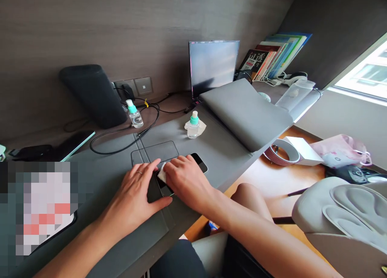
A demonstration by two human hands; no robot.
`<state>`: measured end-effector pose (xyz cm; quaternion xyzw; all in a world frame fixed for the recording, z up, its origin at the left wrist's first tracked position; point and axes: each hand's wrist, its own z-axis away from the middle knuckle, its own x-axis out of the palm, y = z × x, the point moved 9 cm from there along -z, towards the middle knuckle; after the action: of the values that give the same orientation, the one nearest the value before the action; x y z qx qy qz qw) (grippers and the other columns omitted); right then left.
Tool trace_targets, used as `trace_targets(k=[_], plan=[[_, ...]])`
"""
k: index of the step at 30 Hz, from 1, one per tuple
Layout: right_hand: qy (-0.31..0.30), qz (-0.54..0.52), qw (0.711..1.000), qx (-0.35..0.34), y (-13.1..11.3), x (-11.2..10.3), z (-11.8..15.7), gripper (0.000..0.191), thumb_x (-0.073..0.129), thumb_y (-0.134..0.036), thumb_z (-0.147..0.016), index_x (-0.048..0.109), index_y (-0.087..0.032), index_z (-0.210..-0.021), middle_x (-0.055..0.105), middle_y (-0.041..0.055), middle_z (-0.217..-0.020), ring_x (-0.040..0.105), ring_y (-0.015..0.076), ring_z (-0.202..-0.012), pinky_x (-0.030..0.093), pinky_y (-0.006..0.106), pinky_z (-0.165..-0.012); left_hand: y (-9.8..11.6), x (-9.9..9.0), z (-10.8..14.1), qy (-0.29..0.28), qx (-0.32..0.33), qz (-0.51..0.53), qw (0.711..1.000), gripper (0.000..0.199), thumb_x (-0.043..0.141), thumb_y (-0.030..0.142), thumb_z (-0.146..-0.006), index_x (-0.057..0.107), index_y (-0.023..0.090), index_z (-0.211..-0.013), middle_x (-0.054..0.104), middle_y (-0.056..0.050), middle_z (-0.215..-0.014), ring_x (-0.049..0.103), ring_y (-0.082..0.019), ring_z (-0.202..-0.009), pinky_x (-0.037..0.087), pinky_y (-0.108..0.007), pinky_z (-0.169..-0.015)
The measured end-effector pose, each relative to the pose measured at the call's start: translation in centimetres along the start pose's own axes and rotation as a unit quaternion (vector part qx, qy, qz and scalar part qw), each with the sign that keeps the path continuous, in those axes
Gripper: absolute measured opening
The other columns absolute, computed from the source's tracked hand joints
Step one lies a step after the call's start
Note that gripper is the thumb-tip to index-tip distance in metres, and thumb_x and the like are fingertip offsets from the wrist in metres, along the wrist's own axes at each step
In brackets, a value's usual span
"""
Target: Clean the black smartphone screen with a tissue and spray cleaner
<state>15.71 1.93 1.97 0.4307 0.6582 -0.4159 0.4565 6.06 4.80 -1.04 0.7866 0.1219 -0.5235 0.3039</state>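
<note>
My right hand (188, 178) grips a crumpled white wipe (162, 174) against the flat, black-glass phone (198, 162) beneath it; my left hand (136, 186) fans its fingers around one end (contact unclear). Risk: uneven pressure could skid the phone away.

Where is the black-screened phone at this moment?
In the head view, below the centre, the phone lies on the grey mat, partly beneath the right hand, with the left hand at its left end.
</note>
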Motion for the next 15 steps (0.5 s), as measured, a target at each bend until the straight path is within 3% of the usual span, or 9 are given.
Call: trace_targets(k=[6,15], plan=[[-0.003,0.034,0.998,0.049,5.8,-1.0,1.9,0.019,0.046,-0.023,-0.099,0.057,-0.018,-0.084,0.064,0.0026,-0.081,0.054,0.0162,-0.075,0.026,0.031,-0.069,0.6,-0.5,-0.2,-0.003,-0.007,0.014,1.0,0.077,0.07,0.043,-0.081,0.029,0.025,-0.144,0.058,-0.009,-0.122,0.051,-0.032,-0.117,0.041,-0.049,-0.101],[0.004,0.045,0.994,0.099,11.6,-2.2,4.2,0.018,0.046,-0.022,-0.096,0.062,-0.019,-0.088,0.069,0.0044,-0.084,0.061,0.0181,-0.08,0.028,0.03,-0.069,0.9,-0.7,-0.2,-0.008,-0.013,0.016,1.0,0.076,0.07,0.042,-0.081,0.031,0.023,-0.144,0.058,-0.009,-0.123,0.05,-0.031,-0.116,0.04,-0.049,-0.102]])
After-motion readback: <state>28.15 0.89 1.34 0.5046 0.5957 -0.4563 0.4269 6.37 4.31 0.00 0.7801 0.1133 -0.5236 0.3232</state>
